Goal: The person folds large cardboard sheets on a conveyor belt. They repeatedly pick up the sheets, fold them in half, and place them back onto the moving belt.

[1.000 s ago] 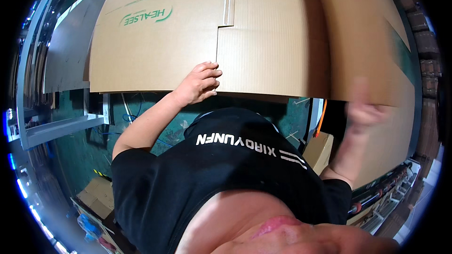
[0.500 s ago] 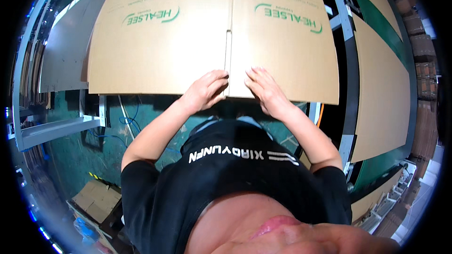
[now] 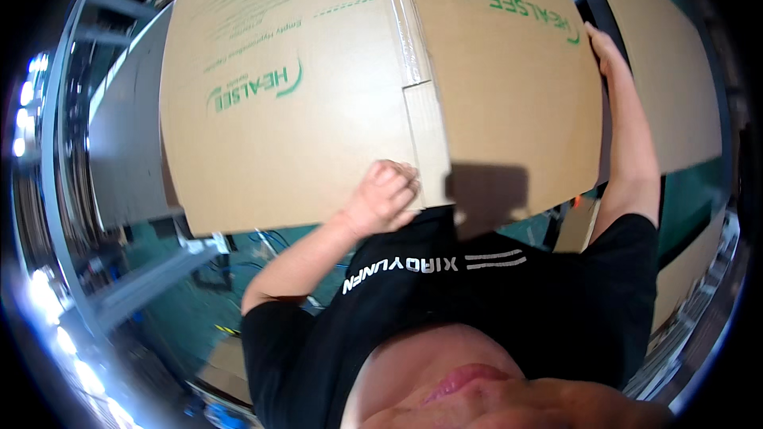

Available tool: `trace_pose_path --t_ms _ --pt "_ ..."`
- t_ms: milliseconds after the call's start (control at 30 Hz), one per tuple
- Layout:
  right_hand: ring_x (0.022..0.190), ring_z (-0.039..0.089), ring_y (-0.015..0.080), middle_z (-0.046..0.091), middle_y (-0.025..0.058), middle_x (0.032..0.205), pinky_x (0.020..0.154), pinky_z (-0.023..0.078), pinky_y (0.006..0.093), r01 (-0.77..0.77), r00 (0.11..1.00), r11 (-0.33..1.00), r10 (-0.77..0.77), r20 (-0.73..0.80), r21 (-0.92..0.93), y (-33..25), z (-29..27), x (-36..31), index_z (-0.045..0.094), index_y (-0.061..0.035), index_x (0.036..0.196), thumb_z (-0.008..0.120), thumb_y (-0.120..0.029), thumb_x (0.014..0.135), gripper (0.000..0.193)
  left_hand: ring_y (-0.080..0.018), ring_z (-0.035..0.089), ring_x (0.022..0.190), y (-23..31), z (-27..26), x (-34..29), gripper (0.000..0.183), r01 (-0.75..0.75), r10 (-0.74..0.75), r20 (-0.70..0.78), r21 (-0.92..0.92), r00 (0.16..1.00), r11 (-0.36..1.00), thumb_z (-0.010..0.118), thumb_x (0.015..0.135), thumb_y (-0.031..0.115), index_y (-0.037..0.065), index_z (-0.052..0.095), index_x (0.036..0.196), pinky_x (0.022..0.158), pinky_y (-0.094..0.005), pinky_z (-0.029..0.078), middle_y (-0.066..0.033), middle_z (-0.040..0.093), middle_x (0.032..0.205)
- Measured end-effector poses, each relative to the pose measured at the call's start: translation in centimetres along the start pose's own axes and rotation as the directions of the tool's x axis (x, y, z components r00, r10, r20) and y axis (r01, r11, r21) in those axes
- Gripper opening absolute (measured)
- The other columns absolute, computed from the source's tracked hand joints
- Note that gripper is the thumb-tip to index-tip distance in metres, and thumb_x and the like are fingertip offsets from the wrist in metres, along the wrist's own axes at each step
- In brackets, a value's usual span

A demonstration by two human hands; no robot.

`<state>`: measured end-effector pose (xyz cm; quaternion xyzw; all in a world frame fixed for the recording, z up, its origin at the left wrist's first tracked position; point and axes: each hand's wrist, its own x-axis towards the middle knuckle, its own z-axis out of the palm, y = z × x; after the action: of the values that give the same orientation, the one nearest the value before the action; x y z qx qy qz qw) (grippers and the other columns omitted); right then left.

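A large brown cardboard carton with green print lies in front of me, its two top panels meeting at a seam. Clear tape runs along the far part of this seam. At the near end is a narrow cardboard strip. My left hand is curled at the carton's near edge, just left of the strip, with its thumb low by the edge. Out at the right side, my right hand grips the carton's edge, its fingers partly hidden. A dark shadow falls across the near right panel.
A grey panel stands left of the carton, near a metal frame. On the right are more brown cardboard and a green surface. Blue cables lie on the green floor below.
My right hand has left the seam and reached out to the carton's right edge. The carton has come nearer and turned slightly. Tape now shows on the seam; my left hand stays beside it.
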<state>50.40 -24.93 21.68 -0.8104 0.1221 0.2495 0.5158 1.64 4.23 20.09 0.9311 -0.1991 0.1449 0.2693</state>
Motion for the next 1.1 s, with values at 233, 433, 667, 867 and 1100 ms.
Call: trace_pose_path --t_ms 233,433,667,867,1100 --pt "0.101 0.061 0.0218 0.064 0.0129 0.114 0.088 0.049 0.0378 -0.146 0.984 0.987 0.138 0.11 0.072 -0.9 -1.3 -1.8 0.062 -0.0074 0.118 0.044 -0.051 0.095 0.053 -0.0269 0.051 0.099 -1.5 2.9 -0.7 0.025 0.005 -0.009 -0.01 -0.377 1.0 0.926 0.065 0.071 0.02 0.006 0.062 0.09 0.091 -0.044 0.04 -0.0109 0.056 0.101" --pt "0.099 0.061 0.0269 0.065 0.0166 0.108 0.088 0.046 0.0417 0.015 0.954 1.0 -0.021 -0.299 -0.023 1.2 2.5 -3.0 0.064 -0.0003 0.109 0.041 -0.044 0.096 0.051 -0.0295 0.053 0.095 -3.8 3.7 -1.5 0.024 -0.067 0.125 0.078 -0.515 0.989 0.855 0.064 0.068 0.022 0.007 0.063 0.087 0.088 -0.0449 0.042 -0.0098 0.056 0.094" --pt "0.1 0.06 0.0384 0.064 0.0261 0.102 0.088 0.043 0.0444 0.0 0.708 0.672 -0.523 -0.475 -0.74 2.8 2.6 -2.1 0.064 0.0056 0.099 0.034 -0.037 0.097 0.052 -0.0262 0.054 0.095 -2.9 3.7 -2.1 0.025 0.103 -0.023 0.147 -0.569 0.989 0.816 0.064 0.07 0.02 0.009 0.063 0.093 0.086 -0.0388 0.044 -0.0054 0.059 0.089" --pt "0.111 0.053 0.0429 0.059 0.0284 0.111 0.096 0.04 0.046 -0.051 0.72 0.614 -0.524 -0.455 -0.788 3.2 4.1 -1.3 0.064 0.0038 0.105 0.026 -0.042 0.097 0.06 -0.0281 0.054 0.099 -2.5 3.1 -1.2 0.03 0.186 -0.108 0.171 -0.557 0.979 0.809 0.062 0.069 0.019 0.005 0.064 0.095 0.093 -0.0435 0.042 -0.0066 0.058 0.095" --pt "0.115 0.054 0.037 0.059 0.0219 0.121 0.097 0.041 0.0439 -0.012 0.788 0.644 -0.465 -0.404 -0.765 2.0 3.3 -0.7 0.063 -0.0011 0.115 0.03 -0.054 0.093 0.066 -0.0342 0.052 0.112 -0.7 1.8 1.0 0.04 0.095 -0.099 -0.013 -0.205 0.995 0.974 0.063 0.075 0.017 0.0 0.062 0.11 0.094 -0.0427 0.044 -0.0145 0.056 0.111"
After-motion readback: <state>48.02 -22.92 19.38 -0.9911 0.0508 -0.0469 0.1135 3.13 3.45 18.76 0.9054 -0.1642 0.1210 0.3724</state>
